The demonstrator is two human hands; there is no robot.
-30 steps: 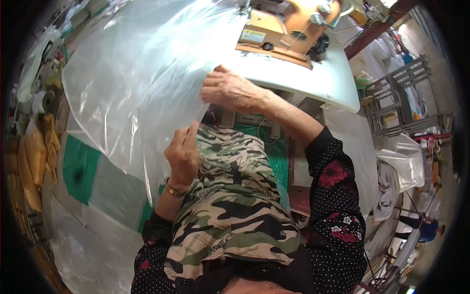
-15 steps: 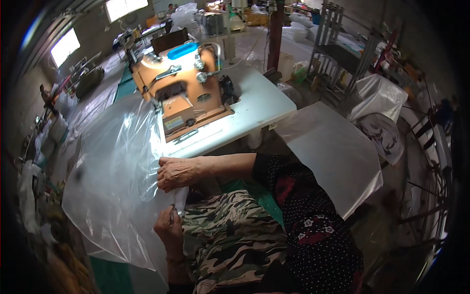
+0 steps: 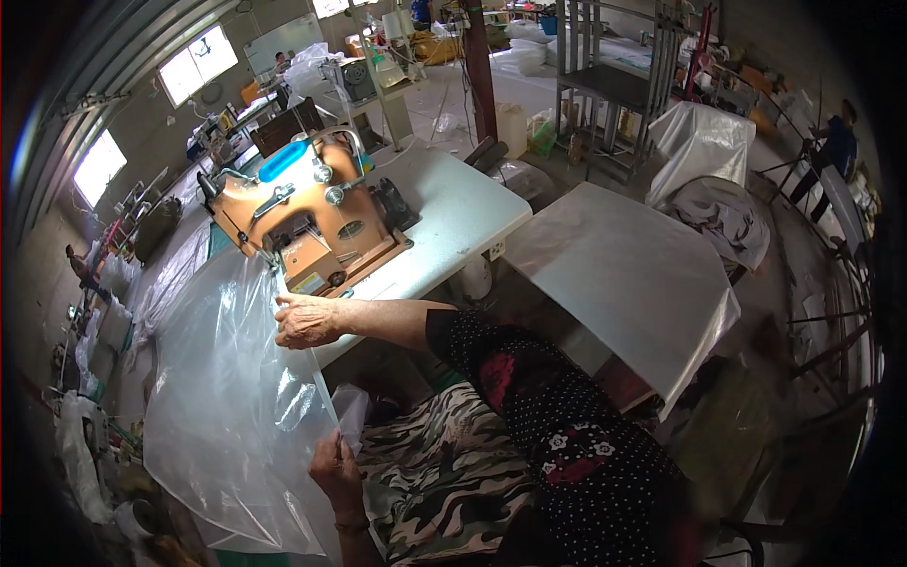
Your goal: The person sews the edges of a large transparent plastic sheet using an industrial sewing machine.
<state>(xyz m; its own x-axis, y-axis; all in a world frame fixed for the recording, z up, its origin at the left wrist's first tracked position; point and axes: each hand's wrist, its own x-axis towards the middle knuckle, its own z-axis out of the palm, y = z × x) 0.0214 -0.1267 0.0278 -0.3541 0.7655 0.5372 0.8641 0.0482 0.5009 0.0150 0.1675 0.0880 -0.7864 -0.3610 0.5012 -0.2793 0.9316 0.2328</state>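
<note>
A large, clear plastic sheet [image 3: 222,378] hangs over the left side of the work table, its near edge running taut between my hands. My right hand [image 3: 308,321] pinches that edge just in front of an orange sewing machine [image 3: 302,213] with a blue part on top. Lower down, close to my lap, my left hand [image 3: 337,472] is closed on the same edge. The sheet's upper end reaches the machine's needle area, where details are too small to make out.
The machine stands on a white table [image 3: 458,203]. To the right is a low surface covered with translucent sheeting [image 3: 624,274]. Behind it stand a grey metal rack [image 3: 614,85] and a silvery covered bundle [image 3: 704,142]. A red post [image 3: 479,76] rises behind the table. Other people are farther off.
My hands have moved farther apart along the sheet's edge, which is now stretched straighter. My right hand is nearer the machine. The whole view has shifted.
</note>
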